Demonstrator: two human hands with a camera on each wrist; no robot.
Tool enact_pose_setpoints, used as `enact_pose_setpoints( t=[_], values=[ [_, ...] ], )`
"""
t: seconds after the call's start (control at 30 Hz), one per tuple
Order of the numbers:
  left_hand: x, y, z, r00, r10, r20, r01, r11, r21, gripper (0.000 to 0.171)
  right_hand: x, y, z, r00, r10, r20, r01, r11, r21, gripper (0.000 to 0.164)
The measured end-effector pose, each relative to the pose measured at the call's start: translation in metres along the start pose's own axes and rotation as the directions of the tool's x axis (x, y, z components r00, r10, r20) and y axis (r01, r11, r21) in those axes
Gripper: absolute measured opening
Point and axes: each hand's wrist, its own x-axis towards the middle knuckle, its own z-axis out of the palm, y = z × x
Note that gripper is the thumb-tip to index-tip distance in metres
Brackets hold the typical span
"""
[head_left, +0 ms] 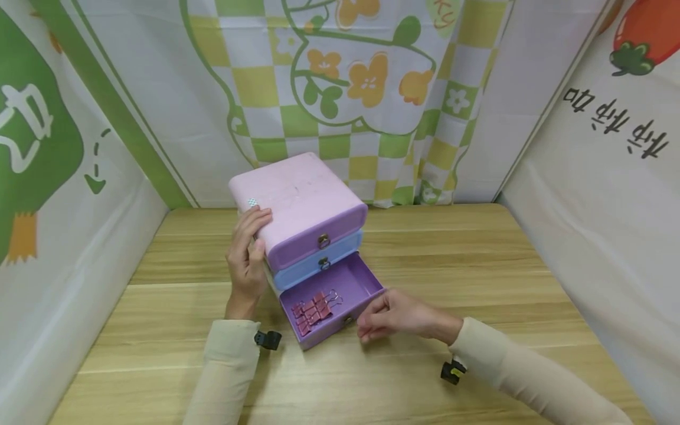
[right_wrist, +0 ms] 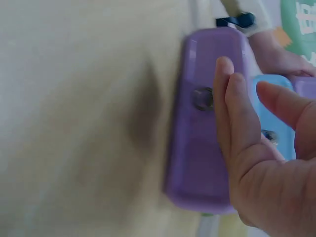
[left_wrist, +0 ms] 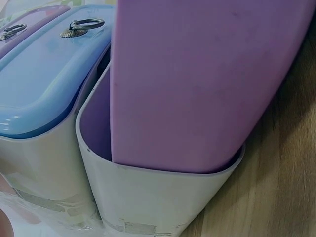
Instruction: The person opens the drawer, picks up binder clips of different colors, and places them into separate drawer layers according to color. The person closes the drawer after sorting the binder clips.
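A small three-tier drawer box (head_left: 297, 198) with a pink top stands on the table. Its bottom purple drawer (head_left: 366, 277) is pulled out, and pink binder clips (head_left: 313, 310) lie in its left part. The blue middle drawer (head_left: 347, 247) and purple top drawer (head_left: 287, 254) are closed, each with a ring pull. My left hand (head_left: 248, 257) rests against the box's left side, fingertips over the top edge. In front of the open drawer is my right hand (head_left: 395, 319), fingers nearly straight and thumb apart, close to the drawer's ring pull (right_wrist: 202, 98), holding nothing.
The box stands on a wood-grain table (head_left: 451, 260). A printed curtain (head_left: 340, 118) hangs behind it, with printed cloth walls at left and right. Black straps with small devices (head_left: 268, 339) are worn on both wrists.
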Motion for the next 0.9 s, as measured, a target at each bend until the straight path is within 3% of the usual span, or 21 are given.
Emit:
enact_pose_setpoints(
  t=[0.2, 0.6, 0.9],
  values=[
    [0.0, -0.001, 0.0, 1.0, 0.01, -0.002, -0.01, 1.0, -0.002, 0.041, 0.011, 0.016, 0.007, 1.0, 0.022, -0.011, -0.021, 0.999, 0.046, 0.027],
    [0.002, -0.001, 0.0, 1.0, 0.018, 0.007, -0.018, 1.0, 0.006, 0.041, 0.03, 0.026, 0.019, 0.996, 0.071, -0.05, -0.061, 0.98, 0.188, 0.029],
    [0.0, -0.002, 0.001, 1.0, 0.007, -0.002, -0.007, 1.0, -0.004, 0.041, 0.033, 0.023, 0.022, 0.992, 0.066, -0.103, -0.046, 0.98, 0.192, 0.029]
  ],
)
